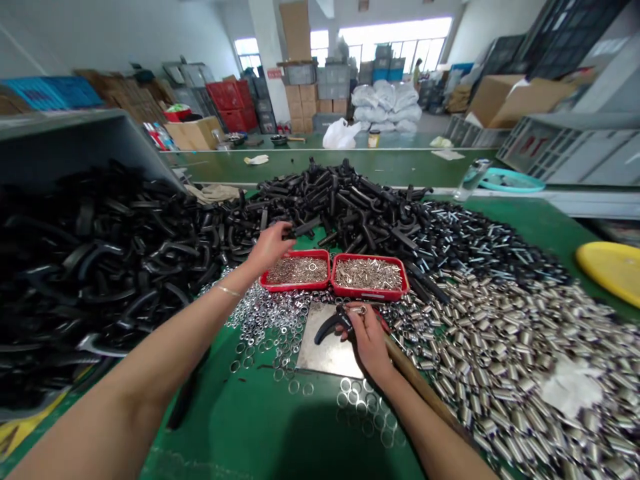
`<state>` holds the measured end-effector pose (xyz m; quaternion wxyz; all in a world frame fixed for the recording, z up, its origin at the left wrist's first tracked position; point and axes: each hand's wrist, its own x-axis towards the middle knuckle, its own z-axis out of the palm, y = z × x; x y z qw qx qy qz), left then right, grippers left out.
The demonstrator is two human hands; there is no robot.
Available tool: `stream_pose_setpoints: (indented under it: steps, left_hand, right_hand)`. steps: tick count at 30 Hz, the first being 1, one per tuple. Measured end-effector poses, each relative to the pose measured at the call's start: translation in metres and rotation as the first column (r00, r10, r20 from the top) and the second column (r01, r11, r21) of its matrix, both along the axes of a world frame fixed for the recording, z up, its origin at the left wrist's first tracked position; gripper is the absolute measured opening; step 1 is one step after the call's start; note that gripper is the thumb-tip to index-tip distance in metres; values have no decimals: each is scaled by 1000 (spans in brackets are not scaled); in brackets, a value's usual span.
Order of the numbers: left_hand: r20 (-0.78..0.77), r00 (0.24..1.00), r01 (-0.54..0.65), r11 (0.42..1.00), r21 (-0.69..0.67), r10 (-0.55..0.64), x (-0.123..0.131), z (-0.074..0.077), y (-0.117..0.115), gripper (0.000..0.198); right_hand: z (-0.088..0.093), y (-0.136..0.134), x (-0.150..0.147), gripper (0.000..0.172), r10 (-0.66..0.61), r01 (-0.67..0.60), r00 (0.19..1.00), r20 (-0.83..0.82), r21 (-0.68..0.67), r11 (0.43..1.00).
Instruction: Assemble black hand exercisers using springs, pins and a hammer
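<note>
My right hand (369, 335) is closed round a black curved handle (328, 325) with pale lettering, over a metal plate (320, 347). A small coil spring (357, 310) shows at its fingertips. Beyond the left red tray (270, 288), my left hand (273, 244) reaches to the near edge of a heap of black parts (345, 200). Its fingers are curled, with something dark between them that I cannot make out. A black bar-shaped part (307, 227) lies just right of those fingertips. The left tray holds tiny metal pieces; the right red tray (370, 294) holds small pins.
Loose metal rings (287, 327) lie left of the plate and in front of it. Metal springs or sleeves (500, 353) cover the right side, beside a wooden shaft (425, 387) under my right forearm. A grey bin (90, 123) of black curved handles stands left. A yellow lid (613, 270) is far right.
</note>
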<state>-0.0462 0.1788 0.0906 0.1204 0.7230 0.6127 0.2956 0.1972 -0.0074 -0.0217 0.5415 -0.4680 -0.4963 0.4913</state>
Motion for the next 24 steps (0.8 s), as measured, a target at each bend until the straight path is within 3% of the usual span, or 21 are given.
stream_pose_setpoints:
  steps: [4,7,10,13,15,18,20,24]
  left_hand:
    - [280,959,-28,996,-80,49,-21,21,-79,38]
    - [551,835,-2,1000,-1,3,-19,29,-125,41]
    - [698,713,24,997,80,-73,-4,22,-158,38]
    - [727,685,183,977,-105,-50,22,1,-183,38]
    - [700,714,246,941,-233,-14,42,-16,-195,38]
    - [738,670,281,893,-351,79,66,-35,-204,42]
    - [765,631,291,874,-388,129,74,-41,-207,45]
    - [767,625,311,854,-416,146,75,-43,-207,45]
  right_hand:
    - [20,5,4,35,66,-92,972,-227,-109,990]
    - [39,5,8,39,79,-152,942,-327,-205,967]
    - [55,-1,8,40,153,-268,911,-383,-268,925]
    - [64,-9,7,41,247,-277,958,-147,-245,929]
    - [68,-12,6,39,178,-160,968,175,-110,981]
    - [70,-13,5,33,24,-90,863,505,106,990]
    - [71,-14,5,31,25,-128,799,601,129,983]
    - [71,-14,8,30,51,-179,727,685,117,977]
